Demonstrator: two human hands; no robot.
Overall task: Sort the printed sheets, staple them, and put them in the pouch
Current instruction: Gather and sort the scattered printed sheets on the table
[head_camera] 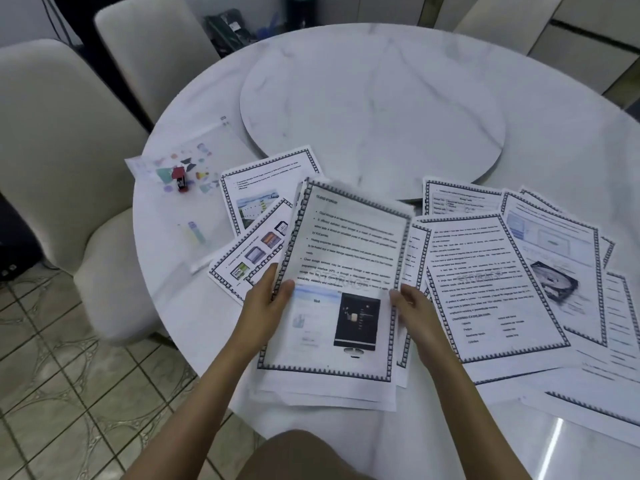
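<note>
The job looks like it is only at the start. The sorting is going on now. Many printed sheets (pixel 491 289) lie spread out on the round white table (pixel 381 64), mostly at 3 o'clock from the hands, with a few more at 10 o'clock. Nothing looks stapled yet. The little red stapler (pixel 180 178) sits far off at 10 o'clock, on top of the clear pouch (pixel 187 157). The pouch lies flat and has no sheets in it.

Both arms reach forward from the bottom of the view. The left hand (pixel 266 306) pinches the left edge of a small stack (pixel 343 271) in the middle, thumb on top. The right hand (pixel 412 313) grips the right edge of the same stack, fingers curled around it. The top of the stack tips up a bit off the table. Stapling and filling the pouch are still left to do.
</note>
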